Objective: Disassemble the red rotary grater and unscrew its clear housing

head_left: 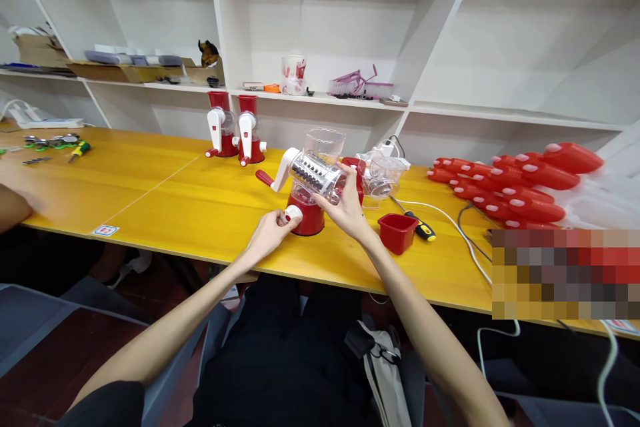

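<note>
In front of me on the yellow table stands a rotary grater (307, 217) with a red base, a clear body and a clear hopper on top. A metal grating drum (315, 173) shows in its middle, joined to a white crank (284, 170) with a red handle. My left hand (273, 230) pinches the white knob (293, 213) low on the base. My right hand (347, 203) grips the clear housing at the drum's right end, thumb in front and fingers above. A small red cup (398, 232) stands to the right of the grater.
Two assembled graters (219, 123) stand at the back left. Clear plastic parts (383, 173) lie behind the cup, and a screwdriver (423, 228) beside it. Red handle-like parts (520, 180) are piled at the right, near a white cable (465, 233). Another screwdriver (80, 150) lies far left.
</note>
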`<act>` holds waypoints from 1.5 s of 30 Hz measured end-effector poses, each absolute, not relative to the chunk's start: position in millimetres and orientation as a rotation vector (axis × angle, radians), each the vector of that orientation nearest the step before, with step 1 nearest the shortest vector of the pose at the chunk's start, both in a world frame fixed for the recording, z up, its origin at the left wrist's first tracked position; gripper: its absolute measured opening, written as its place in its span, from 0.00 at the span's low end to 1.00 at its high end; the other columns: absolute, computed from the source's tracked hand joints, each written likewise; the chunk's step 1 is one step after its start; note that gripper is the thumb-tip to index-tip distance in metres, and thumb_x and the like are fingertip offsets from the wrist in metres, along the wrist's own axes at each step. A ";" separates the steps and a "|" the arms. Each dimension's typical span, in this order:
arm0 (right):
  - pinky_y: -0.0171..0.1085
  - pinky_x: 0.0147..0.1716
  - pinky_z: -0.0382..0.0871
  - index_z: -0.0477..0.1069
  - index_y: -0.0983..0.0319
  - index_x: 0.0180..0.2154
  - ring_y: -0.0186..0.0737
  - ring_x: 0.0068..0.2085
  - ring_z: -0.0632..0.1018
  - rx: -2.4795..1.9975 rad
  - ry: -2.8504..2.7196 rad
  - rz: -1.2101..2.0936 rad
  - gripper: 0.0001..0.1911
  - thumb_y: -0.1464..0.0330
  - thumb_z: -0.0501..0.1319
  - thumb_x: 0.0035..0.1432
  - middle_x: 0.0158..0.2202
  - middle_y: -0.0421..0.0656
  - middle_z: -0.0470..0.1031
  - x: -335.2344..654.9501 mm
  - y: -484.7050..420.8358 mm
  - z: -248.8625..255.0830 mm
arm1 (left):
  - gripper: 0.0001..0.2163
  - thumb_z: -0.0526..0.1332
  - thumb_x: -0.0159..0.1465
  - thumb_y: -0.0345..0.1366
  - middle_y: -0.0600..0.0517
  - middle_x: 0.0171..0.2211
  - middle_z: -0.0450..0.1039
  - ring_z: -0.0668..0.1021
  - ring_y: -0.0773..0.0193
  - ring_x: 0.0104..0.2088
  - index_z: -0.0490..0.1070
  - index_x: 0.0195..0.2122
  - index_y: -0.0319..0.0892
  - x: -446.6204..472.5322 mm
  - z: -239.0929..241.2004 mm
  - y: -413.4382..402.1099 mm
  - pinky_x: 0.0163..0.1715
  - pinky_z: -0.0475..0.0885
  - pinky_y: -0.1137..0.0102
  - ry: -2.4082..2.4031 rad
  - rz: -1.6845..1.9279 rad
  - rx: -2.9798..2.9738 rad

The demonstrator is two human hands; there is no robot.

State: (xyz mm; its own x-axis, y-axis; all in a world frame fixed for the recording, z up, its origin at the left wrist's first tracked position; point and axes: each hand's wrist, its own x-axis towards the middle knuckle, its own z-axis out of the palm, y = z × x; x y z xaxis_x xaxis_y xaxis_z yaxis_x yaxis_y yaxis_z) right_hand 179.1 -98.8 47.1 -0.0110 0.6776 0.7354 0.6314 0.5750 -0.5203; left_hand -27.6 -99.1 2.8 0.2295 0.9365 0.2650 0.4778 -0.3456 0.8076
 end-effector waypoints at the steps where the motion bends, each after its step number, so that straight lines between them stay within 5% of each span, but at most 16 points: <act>1: 0.56 0.65 0.65 0.50 0.61 0.61 0.47 0.63 0.67 -1.108 -1.685 0.049 0.45 0.42 0.60 0.53 0.60 0.55 0.60 178.0 -100.3 47.6 | 0.24 0.59 0.60 0.60 0.58 0.21 0.59 0.62 0.69 0.25 0.61 0.25 0.42 -27.9 2.6 -98.7 0.27 0.55 0.71 1.289 1.020 1.924; 12: 0.55 0.60 0.70 0.56 0.61 0.58 0.48 0.57 0.73 -1.201 -1.628 0.023 0.44 0.42 0.64 0.49 0.58 0.53 0.66 175.9 -128.1 55.4 | 0.31 0.47 0.63 0.65 0.55 0.18 0.59 0.64 0.66 0.22 0.64 0.21 0.40 -27.9 9.4 -107.4 0.27 0.54 0.69 1.317 0.812 2.013; 17: 0.55 0.62 0.68 0.56 0.60 0.58 0.49 0.60 0.71 -1.192 -1.649 0.025 0.44 0.42 0.64 0.49 0.59 0.54 0.66 182.3 -126.4 55.2 | 0.32 0.47 0.64 0.64 0.51 0.22 0.69 0.71 0.62 0.26 0.71 0.24 0.39 -25.0 13.6 -113.8 0.30 0.59 0.69 1.383 0.838 2.044; 27: 0.53 0.62 0.68 0.55 0.59 0.59 0.46 0.60 0.70 -1.153 -1.590 0.020 0.42 0.43 0.63 0.51 0.58 0.51 0.66 176.1 -124.4 48.6 | 0.31 0.49 0.64 0.64 0.53 0.21 0.66 0.70 0.64 0.24 0.69 0.24 0.39 -27.2 9.4 -108.0 0.27 0.57 0.70 1.347 0.837 2.044; 34: 0.53 0.61 0.69 0.54 0.58 0.60 0.45 0.59 0.70 -1.164 -1.562 0.008 0.41 0.47 0.64 0.52 0.60 0.52 0.64 175.3 -128.5 45.5 | 0.26 0.53 0.66 0.61 0.47 0.30 0.77 0.77 0.58 0.30 0.72 0.36 0.40 -22.9 17.8 -121.3 0.29 0.59 0.70 1.538 0.844 2.169; 40: 0.51 0.59 0.71 0.54 0.58 0.60 0.44 0.58 0.71 -1.166 -1.567 0.018 0.41 0.47 0.64 0.52 0.59 0.52 0.64 174.5 -127.3 44.8 | 0.33 0.41 0.71 0.60 0.36 0.36 0.80 0.82 0.45 0.38 0.75 0.42 0.36 -18.7 22.7 -123.5 0.32 0.62 0.66 1.708 0.615 2.344; 45: 0.53 0.60 0.69 0.54 0.59 0.60 0.45 0.58 0.71 -1.166 -1.562 0.002 0.41 0.47 0.64 0.52 0.59 0.52 0.64 173.8 -125.7 44.5 | 0.31 0.41 0.72 0.58 0.36 0.38 0.81 0.83 0.43 0.40 0.73 0.45 0.37 -17.3 21.4 -125.5 0.34 0.65 0.65 1.752 0.559 2.409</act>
State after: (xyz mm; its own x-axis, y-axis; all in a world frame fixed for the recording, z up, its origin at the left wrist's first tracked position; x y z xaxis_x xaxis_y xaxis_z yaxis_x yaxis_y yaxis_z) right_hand 173.8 -125.7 44.5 0.1210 0.6570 0.7441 0.6556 0.5100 -0.5569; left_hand -17.3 -125.5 21.4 0.2658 0.9366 0.2282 0.8960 -0.3273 0.3002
